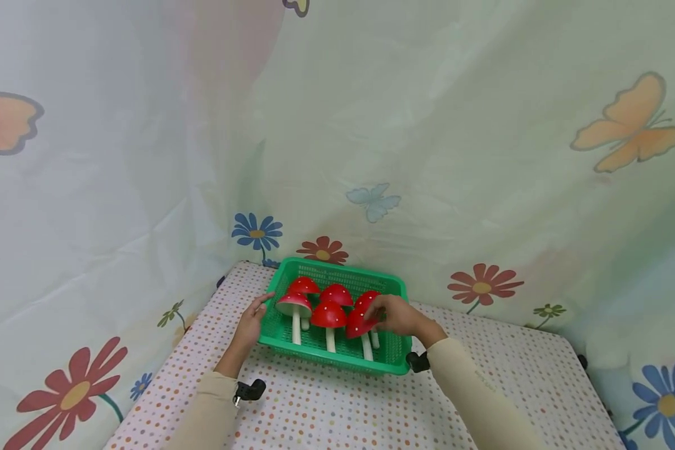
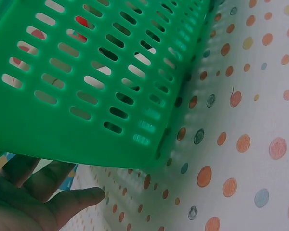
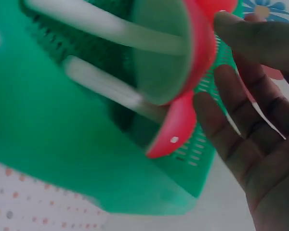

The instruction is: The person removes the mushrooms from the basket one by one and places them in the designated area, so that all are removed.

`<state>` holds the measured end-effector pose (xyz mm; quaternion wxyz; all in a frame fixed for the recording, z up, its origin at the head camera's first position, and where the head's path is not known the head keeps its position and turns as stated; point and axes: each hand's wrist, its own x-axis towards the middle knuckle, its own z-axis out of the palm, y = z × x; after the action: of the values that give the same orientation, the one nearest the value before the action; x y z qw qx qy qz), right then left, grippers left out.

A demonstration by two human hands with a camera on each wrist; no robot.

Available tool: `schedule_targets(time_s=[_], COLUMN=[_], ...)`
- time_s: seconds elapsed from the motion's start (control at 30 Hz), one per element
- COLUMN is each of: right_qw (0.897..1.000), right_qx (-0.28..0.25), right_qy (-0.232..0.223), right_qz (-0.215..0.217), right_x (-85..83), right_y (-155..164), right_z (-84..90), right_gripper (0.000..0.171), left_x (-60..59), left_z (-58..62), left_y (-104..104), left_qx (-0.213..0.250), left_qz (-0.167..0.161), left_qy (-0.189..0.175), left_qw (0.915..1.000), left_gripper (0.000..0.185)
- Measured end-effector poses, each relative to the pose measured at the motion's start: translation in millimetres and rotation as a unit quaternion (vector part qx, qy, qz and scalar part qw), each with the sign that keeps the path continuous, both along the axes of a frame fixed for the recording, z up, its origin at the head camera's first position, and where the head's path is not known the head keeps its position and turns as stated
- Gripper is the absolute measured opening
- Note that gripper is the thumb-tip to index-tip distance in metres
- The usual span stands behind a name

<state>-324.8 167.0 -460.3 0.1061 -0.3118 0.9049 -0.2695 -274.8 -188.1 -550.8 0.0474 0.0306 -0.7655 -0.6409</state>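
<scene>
A green slotted basket (image 1: 337, 266) stands at the far end of a dotted table and holds several red toy mushrooms with white stems. My right hand (image 1: 395, 315) reaches into its right side and pinches the cap of the nearest red mushroom (image 1: 359, 325) between thumb and fingertips. In the right wrist view that cap (image 3: 202, 57) lies against my fingers (image 3: 216, 101), with a second cap (image 3: 171, 132) just below. My left hand (image 1: 253, 322) rests with straight fingers against the basket's left wall. The left wrist view shows that hand (image 2: 43, 199) under the basket's side (image 2: 62, 125).
The table wears a white cloth with coloured dots (image 1: 337, 406). A pale fabric backdrop with flowers and butterflies (image 1: 427, 156) closes in behind and on both sides. The table's left edge (image 1: 163, 375) and right corner (image 1: 574, 356) are near. Other mushrooms (image 1: 294, 303) fill the basket's left and middle.
</scene>
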Motion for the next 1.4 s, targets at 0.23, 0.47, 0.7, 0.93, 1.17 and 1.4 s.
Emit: schedule_targets(time_s=[0.23, 0.47, 0.7, 0.93, 1.17, 1.4], right_qw=[0.999, 0.994, 0.985, 0.972, 0.969, 0.979], right_qx=[0.032, 0.076, 0.132, 0.163, 0.150, 0.086], right_qy=[0.038, 0.082, 0.112, 0.153, 0.184, 0.183], right_qz=[0.000, 0.014, 0.026, 0.067, 0.063, -0.030], right_x=[1.2, 0.1, -4.9, -6.9, -6.4, -8.3], right_y=[-1.5, -7.9, -17.0, -23.4, -25.2, -17.2], right_z=[-10.9, -8.0, -9.5, -4.6, -2.4, -3.8], right_gripper=[0.021, 0.020, 0.012, 0.005, 0.006, 0.007], left_x=[-0.8, -0.8, 0.0, -1.2, -1.5, 0.7], left_z=[-2.3, -1.0, -1.8, -1.8, -1.7, 0.6], left_y=[2.2, 2.5, 3.1, 2.0, 1.0, 1.7], left_qx=[-0.007, -0.002, 0.001, 0.007, 0.009, 0.010], left_qz=[0.011, 0.013, 0.012, 0.007, 0.004, 0.005], left_qy=[0.000, -0.001, -0.005, -0.001, 0.001, -0.002], left_qw=[0.9999, 0.9999, 0.9999, 1.0000, 1.0000, 0.9999], left_gripper=[0.041, 0.040, 0.040, 0.040, 0.040, 0.041])
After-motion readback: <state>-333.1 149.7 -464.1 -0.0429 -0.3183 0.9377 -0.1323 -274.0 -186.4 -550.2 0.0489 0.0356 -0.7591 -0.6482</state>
